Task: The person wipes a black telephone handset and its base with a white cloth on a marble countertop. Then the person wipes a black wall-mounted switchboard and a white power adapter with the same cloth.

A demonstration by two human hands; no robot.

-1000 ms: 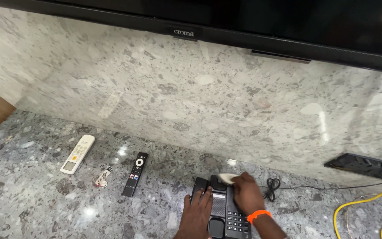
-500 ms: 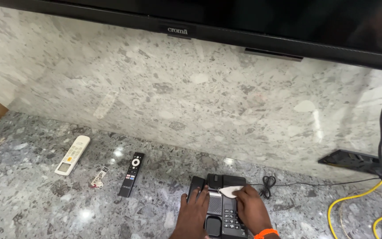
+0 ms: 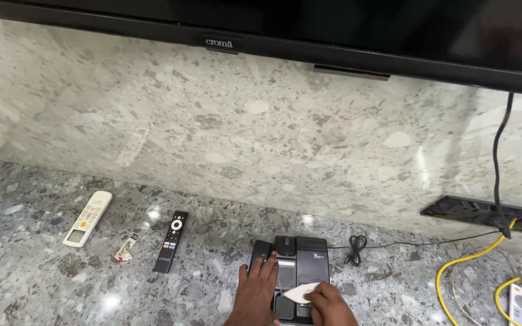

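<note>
A black desk telephone [image 3: 300,256] lies on the grey speckled stone counter [image 3: 43,278]. My left hand [image 3: 256,292] presses flat on the phone's left side over the handset. My right hand [image 3: 330,305] holds a small white cloth pad [image 3: 298,293] against the phone's lower keypad area. Only the hands and wrists show at the bottom edge.
A black remote [image 3: 171,241], a white remote [image 3: 87,218] and a small tag [image 3: 125,248] lie to the left. A coiled black cord [image 3: 354,249] runs right toward a black wall socket strip [image 3: 484,214]. Yellow cables [image 3: 472,271] and a white device [image 3: 520,303] sit at right. A television [image 3: 333,24] hangs above.
My right hand has drawn the white pad down the phone from its top toward the keypad. The view has shifted slightly right and up.
</note>
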